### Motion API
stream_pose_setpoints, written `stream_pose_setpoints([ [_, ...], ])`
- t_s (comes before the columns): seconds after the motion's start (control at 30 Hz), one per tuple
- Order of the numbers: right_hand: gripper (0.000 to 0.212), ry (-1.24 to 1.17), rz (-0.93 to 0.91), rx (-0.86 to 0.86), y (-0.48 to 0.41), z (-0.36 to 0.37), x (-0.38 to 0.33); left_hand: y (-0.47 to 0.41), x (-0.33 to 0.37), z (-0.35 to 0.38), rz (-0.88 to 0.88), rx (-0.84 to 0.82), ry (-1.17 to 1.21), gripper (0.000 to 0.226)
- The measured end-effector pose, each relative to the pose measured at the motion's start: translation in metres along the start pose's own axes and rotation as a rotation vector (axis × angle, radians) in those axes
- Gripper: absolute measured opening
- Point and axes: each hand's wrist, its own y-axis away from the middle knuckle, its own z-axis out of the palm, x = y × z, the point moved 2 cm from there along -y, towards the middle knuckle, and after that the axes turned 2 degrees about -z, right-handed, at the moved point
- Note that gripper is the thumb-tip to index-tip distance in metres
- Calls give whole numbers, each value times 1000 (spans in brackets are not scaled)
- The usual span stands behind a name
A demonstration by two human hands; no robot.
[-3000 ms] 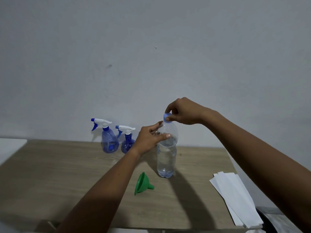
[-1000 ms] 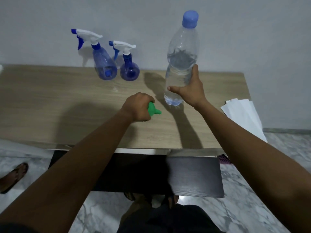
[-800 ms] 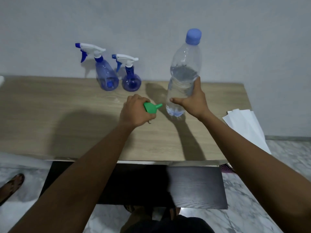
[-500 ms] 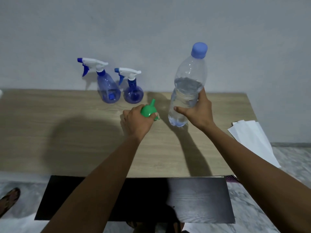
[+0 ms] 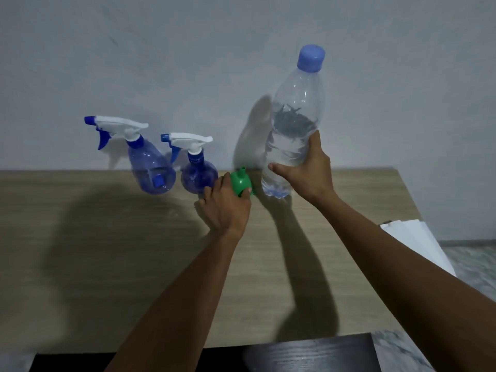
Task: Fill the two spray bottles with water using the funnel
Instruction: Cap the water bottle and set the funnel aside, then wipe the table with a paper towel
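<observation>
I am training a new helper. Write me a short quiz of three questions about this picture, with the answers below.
1. How many spray bottles stand on the table?
2. True or false: the blue cap is on the water bottle.
3. What does the left hand hold? A. the green funnel B. the water bottle C. a spray bottle

Key: 1. two; 2. true; 3. A

Just a wooden table point(image 5: 107, 264) against a grey wall point(image 5: 188, 49), white paper sheets point(image 5: 418, 242) at its right edge, dark board point(image 5: 308, 355) under its near edge.
</observation>
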Motion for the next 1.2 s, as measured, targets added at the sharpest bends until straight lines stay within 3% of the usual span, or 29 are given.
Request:
stream_pose_setpoints([
  [0.2,83,-57,-19,-47,-6,5,8,-8,5,7,-108,-101,81,45],
  [0.6,108,-118,160,-107,16,8,30,10,-2,-6,-3,-87,171,51],
  [0.77,76,-26,149,-24,71,-20,47,61,4,-20,82,-96,169,54],
  [0.9,46,69,108,103,117,-64,63,112,25,-18,214,-200,135,50],
  [1.2,33,368,309,128,196,-168,119,201,112,2,572,-482,48,53],
])
